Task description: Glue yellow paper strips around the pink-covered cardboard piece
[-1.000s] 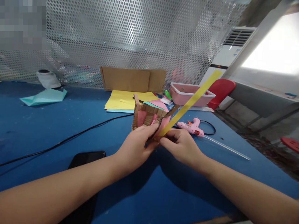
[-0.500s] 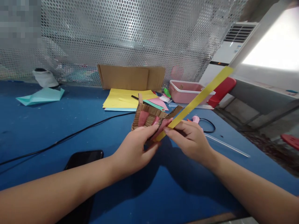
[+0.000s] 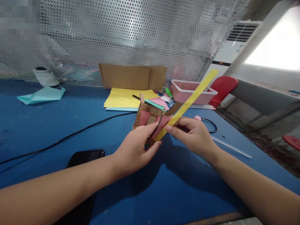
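A small cardboard box-like piece (image 3: 152,111) with ridged brown walls and pink strips is held above the blue table. My left hand (image 3: 137,150) is closed on its near side, thumb along the pink-covered edge. Pinched between the thumb and fingers of my right hand (image 3: 192,134) is a long yellow paper strip (image 3: 194,95). The strip lies along the pink side, with its lower end at my left fingertips and its free end pointing up and right. My right fingers partly hide where strip and cardboard meet.
A black phone (image 3: 85,159) lies under my left forearm, near a black cable (image 3: 93,125). Behind are yellow paper sheets (image 3: 117,98), a cardboard panel (image 3: 126,76) and a pink basket (image 3: 187,97). On the right lies a clear stick (image 3: 232,147); folded teal paper (image 3: 42,96) sits far left.
The strip's free end has swung left and slightly down, so it lies closer to the cardboard's pink side. Both hands keep their holds, and the view has shifted slightly.
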`<action>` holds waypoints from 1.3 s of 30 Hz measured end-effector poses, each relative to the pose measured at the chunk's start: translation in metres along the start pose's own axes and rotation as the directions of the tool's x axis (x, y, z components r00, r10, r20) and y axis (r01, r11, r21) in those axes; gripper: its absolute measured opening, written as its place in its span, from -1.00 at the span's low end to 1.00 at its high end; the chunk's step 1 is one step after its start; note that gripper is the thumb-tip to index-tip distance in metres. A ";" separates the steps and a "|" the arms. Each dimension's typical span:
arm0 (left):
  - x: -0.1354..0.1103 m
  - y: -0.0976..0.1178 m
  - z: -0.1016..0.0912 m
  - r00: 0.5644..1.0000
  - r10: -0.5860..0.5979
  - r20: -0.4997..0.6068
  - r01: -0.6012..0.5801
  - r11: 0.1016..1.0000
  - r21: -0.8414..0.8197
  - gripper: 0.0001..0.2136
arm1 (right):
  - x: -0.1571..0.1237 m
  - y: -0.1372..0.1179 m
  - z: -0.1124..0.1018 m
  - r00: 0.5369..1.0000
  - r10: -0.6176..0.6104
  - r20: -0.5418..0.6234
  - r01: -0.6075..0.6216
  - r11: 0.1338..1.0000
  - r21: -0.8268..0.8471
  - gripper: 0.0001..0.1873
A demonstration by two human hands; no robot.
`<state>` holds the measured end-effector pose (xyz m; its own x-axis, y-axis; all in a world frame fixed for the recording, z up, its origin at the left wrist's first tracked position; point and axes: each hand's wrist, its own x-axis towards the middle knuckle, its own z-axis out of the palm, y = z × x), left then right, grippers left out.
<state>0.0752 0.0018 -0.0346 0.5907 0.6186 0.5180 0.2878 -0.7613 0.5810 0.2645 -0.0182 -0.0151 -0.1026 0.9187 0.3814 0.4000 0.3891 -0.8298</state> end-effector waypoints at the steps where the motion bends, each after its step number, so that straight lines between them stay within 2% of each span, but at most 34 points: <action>1: 0.000 0.000 0.000 1.000 -0.005 -0.013 0.005 1.000 -0.008 -0.63 | 0.000 -0.001 0.000 1.000 -0.016 0.001 0.016 1.000 -0.013 -0.73; 4: -0.002 0.001 0.002 0.997 -0.037 -0.061 0.032 0.996 -0.082 -0.66 | -0.003 -0.005 0.003 0.996 -0.080 0.033 0.083 0.993 -0.087 -0.74; 7: -0.002 0.003 0.005 0.993 -0.084 -0.087 0.068 0.983 -0.172 -0.68 | -0.007 -0.009 0.007 0.995 -0.091 0.050 0.097 0.986 -0.132 -0.78; 10: -0.002 0.002 0.007 0.994 -0.103 -0.043 0.091 0.973 -0.211 -0.61 | -0.009 -0.011 0.011 0.997 -0.074 -0.021 0.069 0.982 -0.175 -0.79; 13: -0.002 0.002 0.008 0.998 -0.061 0.024 0.066 0.949 -0.308 -0.55 | -0.008 -0.009 0.011 0.992 -0.074 -0.101 0.053 0.980 -0.193 -0.80; 16: 0.000 0.005 0.009 0.999 -0.048 0.014 0.049 0.878 -0.477 -0.59 | -0.007 -0.008 0.010 0.987 -0.092 -0.129 0.069 0.983 -0.170 -0.79; 21: 0.008 0.012 0.008 0.976 -0.218 0.014 0.165 0.697 -0.698 -0.62 | -0.009 -0.009 0.011 0.983 -0.133 -0.124 0.130 0.991 -0.039 -0.88; 23: 0.011 0.014 0.007 0.972 -0.235 0.026 0.175 0.641 -0.748 -0.63 | -0.010 -0.010 0.011 0.983 -0.135 -0.120 0.134 0.991 -0.015 -0.90; 26: 0.013 0.017 0.007 0.975 -0.221 0.031 0.166 0.622 -0.765 -0.64 | -0.010 -0.011 0.009 0.984 -0.127 -0.123 0.121 0.991 -0.060 -0.93; 30: 0.013 0.018 0.007 0.973 -0.227 0.034 0.175 0.639 -0.749 -0.64 | -0.010 -0.011 0.008 0.985 -0.131 -0.110 0.113 0.981 -0.155 -0.89; 39: 0.011 0.020 0.008 0.969 -0.240 0.057 0.202 0.637 -0.744 -0.64 | -0.012 -0.011 0.012 0.985 -0.110 -0.136 0.089 0.985 -0.150 -0.83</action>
<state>0.0928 -0.0079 -0.0224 0.5461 0.7715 0.3265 -0.2578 -0.2161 0.9417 0.2508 -0.0326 -0.0155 -0.0208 0.8525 0.5224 0.5217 0.4550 -0.7217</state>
